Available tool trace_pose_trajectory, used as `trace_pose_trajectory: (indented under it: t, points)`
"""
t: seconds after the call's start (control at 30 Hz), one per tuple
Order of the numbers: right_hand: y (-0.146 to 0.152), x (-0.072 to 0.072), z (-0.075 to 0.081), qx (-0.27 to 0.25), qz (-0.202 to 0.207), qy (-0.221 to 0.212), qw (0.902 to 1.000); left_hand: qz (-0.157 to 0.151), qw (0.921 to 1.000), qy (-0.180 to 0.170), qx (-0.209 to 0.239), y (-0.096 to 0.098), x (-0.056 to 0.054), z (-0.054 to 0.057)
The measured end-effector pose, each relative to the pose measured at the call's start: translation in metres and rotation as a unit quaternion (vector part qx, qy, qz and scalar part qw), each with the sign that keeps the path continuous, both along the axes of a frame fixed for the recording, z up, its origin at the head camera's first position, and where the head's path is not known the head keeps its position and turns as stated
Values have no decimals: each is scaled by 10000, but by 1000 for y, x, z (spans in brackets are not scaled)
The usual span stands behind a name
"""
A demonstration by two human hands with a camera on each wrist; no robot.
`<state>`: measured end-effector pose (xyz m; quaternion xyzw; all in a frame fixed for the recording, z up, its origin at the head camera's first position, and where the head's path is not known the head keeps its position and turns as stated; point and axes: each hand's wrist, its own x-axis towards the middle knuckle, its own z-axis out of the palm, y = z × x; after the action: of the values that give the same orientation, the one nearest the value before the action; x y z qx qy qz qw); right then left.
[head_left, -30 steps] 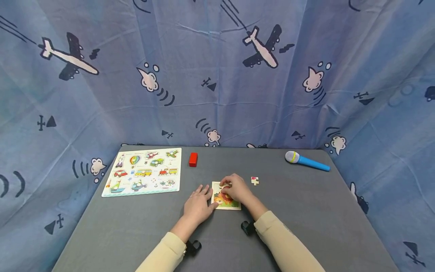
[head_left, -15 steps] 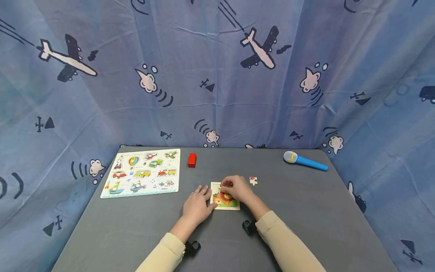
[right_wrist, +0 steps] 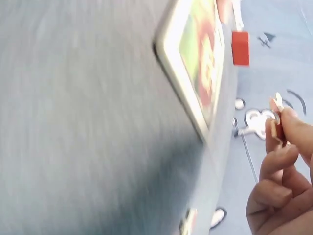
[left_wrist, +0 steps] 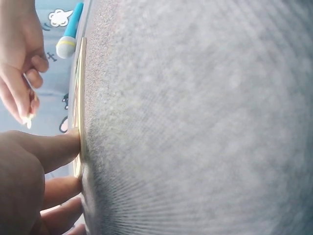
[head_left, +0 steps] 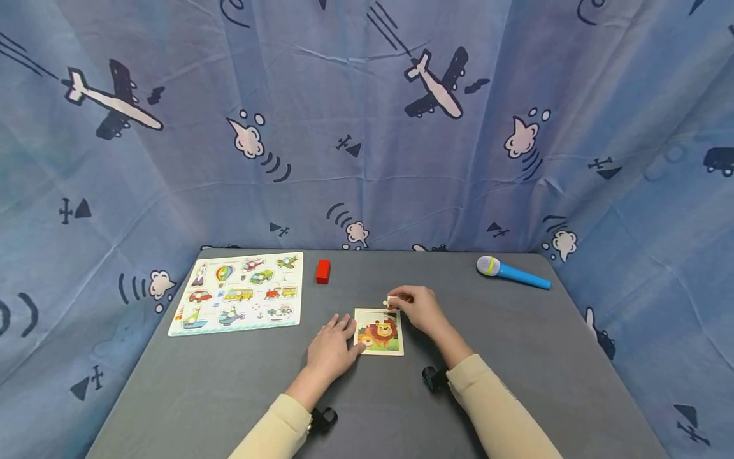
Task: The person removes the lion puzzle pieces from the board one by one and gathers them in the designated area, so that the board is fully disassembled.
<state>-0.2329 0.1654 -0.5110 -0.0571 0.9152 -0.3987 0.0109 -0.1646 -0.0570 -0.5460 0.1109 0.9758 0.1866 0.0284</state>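
A small jigsaw puzzle board (head_left: pixel 369 315) with a lion picture lies flat on the table, its upper strip pale. My left hand (head_left: pixel 331 349) rests at the board's left side with fingers spread, the thumb on its lower left edge. In the left wrist view, that thumb (left_wrist: pixel 61 147) touches the board's rim. Just past the board's upper right corner, my right hand (head_left: pixel 423 310) pinches a puzzle piece (head_left: pixel 390 302) between thumb and fingertips, raised off the table. Another loose puzzle piece (right_wrist: pixel 188 222) lies on the table in the right wrist view; my right hand hides it from the head view.
A large vehicle picture board (head_left: pixel 237 293) lies at the back left, with a red block (head_left: pixel 323 271) right of it. A blue toy microphone (head_left: pixel 515 273) lies at the back right. A patterned blue curtain (head_left: pixel 367 127) hangs behind the grey table (head_left: pixel 229 395).
My right hand has lifted the puzzle piece off the board and moved it up and right, beyond the top right corner, uncovering the lion picture. My left hand has stayed in place.
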Motion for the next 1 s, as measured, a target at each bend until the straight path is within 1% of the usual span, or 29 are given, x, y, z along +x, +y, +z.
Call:
trace_pose_trajectory:
  t: [0.13,0.23,0.5,0.73,1.0]
  points:
    - [18,-3,5,-240,-34,41,9997,17,10000,10,3,0,0,-1]
    - [33,-5,7,-304,-100,41,9995,-9,10000,14,25,0,1,0]
    - [68,-9,10,-204,-192,-38,9996,-25,10000,48,17,1,2,1]
    - [95,-14,3,35,-265,0,9996,-61,9999,85,-26,1,1,2]
    - [117,-18,-8,161,-436,-240,9986,-21,10000,48,26,0,2,0]
